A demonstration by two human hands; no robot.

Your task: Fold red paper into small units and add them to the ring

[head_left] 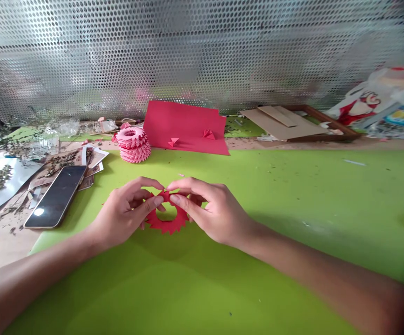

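Observation:
A red folded-paper ring [167,226] with pointed edges and a round opening is held up above the green surface. My left hand [128,209] pinches its upper left part between thumb and index finger. On the upper right, my right hand [209,209] grips the same ring, its thumb and fingertip close to those of my left hand. Behind the hands, a pink and red stack of pointed paper rings [134,148] stands beside a red paper sheet [184,121]. Small folded red pieces [209,134] lie on the sheet.
A black phone [57,197] lies at the left near paper scraps and dried plant bits. A perforated metal panel [202,56] rises behind the green table [292,186]. Cardboard pieces [279,122], a brown frame [341,131] and plastic bags [390,102] are at the back right.

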